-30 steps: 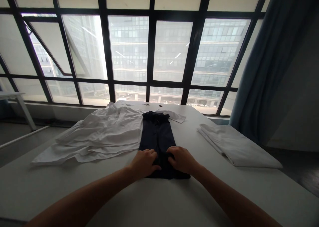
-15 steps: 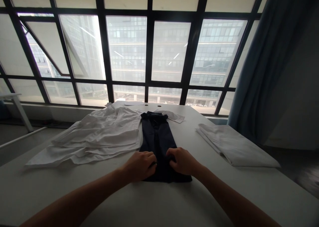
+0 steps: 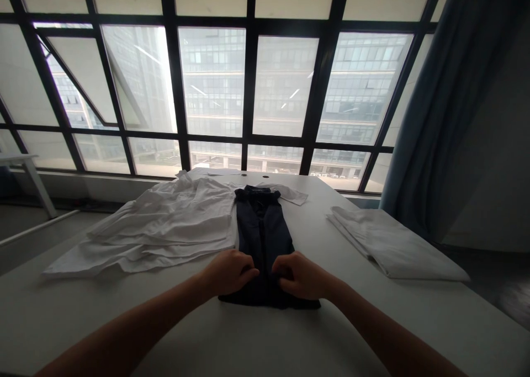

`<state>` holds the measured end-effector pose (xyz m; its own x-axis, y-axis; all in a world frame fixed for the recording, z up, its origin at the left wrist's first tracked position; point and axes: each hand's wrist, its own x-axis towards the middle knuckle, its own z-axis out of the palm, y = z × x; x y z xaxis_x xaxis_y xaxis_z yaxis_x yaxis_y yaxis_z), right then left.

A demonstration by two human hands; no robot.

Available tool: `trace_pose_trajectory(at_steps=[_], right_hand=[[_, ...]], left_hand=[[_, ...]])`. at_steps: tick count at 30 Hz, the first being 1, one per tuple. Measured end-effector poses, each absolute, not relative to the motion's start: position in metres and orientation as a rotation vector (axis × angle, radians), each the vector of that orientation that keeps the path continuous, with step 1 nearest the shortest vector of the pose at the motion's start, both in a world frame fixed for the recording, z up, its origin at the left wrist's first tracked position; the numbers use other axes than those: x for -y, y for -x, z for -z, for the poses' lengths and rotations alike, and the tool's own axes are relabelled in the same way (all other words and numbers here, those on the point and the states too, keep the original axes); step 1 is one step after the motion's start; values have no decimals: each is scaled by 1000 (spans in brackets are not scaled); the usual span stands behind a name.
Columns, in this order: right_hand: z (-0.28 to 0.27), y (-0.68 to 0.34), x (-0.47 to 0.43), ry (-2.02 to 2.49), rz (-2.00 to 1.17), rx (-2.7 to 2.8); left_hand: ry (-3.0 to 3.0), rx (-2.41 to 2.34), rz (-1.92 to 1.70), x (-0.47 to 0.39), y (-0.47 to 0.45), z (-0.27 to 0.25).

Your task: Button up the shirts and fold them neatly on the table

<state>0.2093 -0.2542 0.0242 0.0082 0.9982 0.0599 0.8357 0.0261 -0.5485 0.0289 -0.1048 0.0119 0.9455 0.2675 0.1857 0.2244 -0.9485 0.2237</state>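
A narrow dark navy garment (image 3: 269, 225) lies lengthwise on the white table, its neck end toward the windows. Its two front panels meet along a line down the middle. My left hand (image 3: 234, 272) is closed on the lower left panel, thumb and fingers pinched near that line. Opposite it, my right hand (image 3: 295, 274) has its fingers curled on the right panel, close to the same line. Both hands cover part of the cloth, so the gripped edges are hidden. Below them the garment's hem stays flat on the table.
Spread white cloth (image 3: 165, 214) with wrinkles covers the table's left side. To the right rests a folded white cloth (image 3: 393, 244). A white sleeve-like piece (image 3: 290, 194) shows behind the navy garment. Beyond the table (image 3: 256, 338) stand windows and a blue curtain (image 3: 418, 134).
My hands have drawn slightly closer together. The garment's front panels, which stood apart with a dark gap between them, now meet in the middle. More of the hem shows at the left.
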Motion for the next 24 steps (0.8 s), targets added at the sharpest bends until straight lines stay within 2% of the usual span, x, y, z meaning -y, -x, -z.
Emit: trace_pose_trajectory(at_steps=[3,6,8,11,15,20,22,24], right_hand=[[-23,-205,253,1912,-597,1973],[-20,-198,247,1953,-308,1962],[-17,-194,243,1930,-115,2028],[-9,-189,237,1848,-5,2180],[0,-191,234,1712,78,2181],[2,-195,236,1659,97,2151],[1,-194,237,1634,73,2216],[0,-192,238,1605,73,2260]], left_hand=[[-2887,-759,-333,90,-27,-10],[-2768,-948,-268,79,-24,-8],[-2645,-919,-221,77,-22,-7],[-2531,-821,-193,79,-18,-10],[-2441,-792,-143,82,-14,-22],[-2146,-866,185,76,-8,-30],[-2207,-871,303,74,-6,-29],[-2423,-852,258,75,-5,-26]])
